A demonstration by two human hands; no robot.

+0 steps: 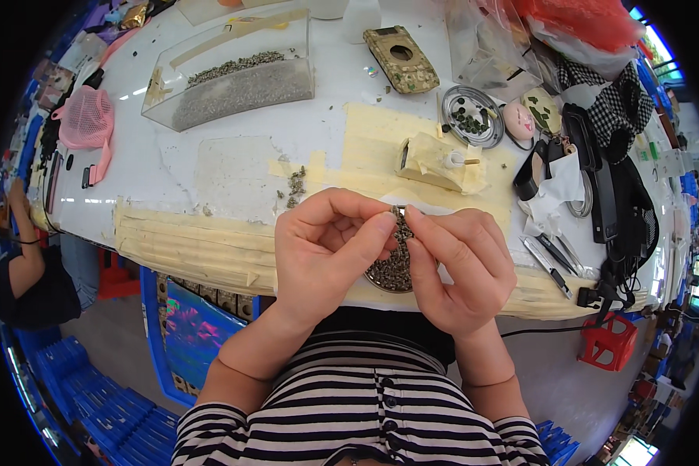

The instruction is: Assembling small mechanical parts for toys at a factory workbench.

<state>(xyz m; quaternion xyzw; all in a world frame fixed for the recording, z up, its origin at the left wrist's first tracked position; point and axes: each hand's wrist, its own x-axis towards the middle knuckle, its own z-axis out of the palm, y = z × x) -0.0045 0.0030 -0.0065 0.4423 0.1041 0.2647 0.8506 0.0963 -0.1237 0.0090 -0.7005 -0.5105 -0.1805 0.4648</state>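
Observation:
My left hand (324, 247) and my right hand (464, 268) meet over a round dish (391, 276) full of small mottled brown-grey parts. Thumb and forefinger of each hand are pinched together, the fingertips almost touching. A tiny part seems to sit between them, too small to make out. Left of my left hand, a few similar small parts (296, 186) lie loose on the table. Beyond my right hand stands a tape-wrapped block (435, 165) with a white nozzle-like piece on it. Farther back lies a camouflage-patterned toy vehicle body (401, 60) with a round hole.
A clear bin (241, 97) of small parts stands at the back left. At right are a round tin (471, 116) with dark green pieces, a utility knife (547, 268) and black straps (590, 171). A pink mesh bag (88, 118) lies far left; another person (35, 272) sits beyond it.

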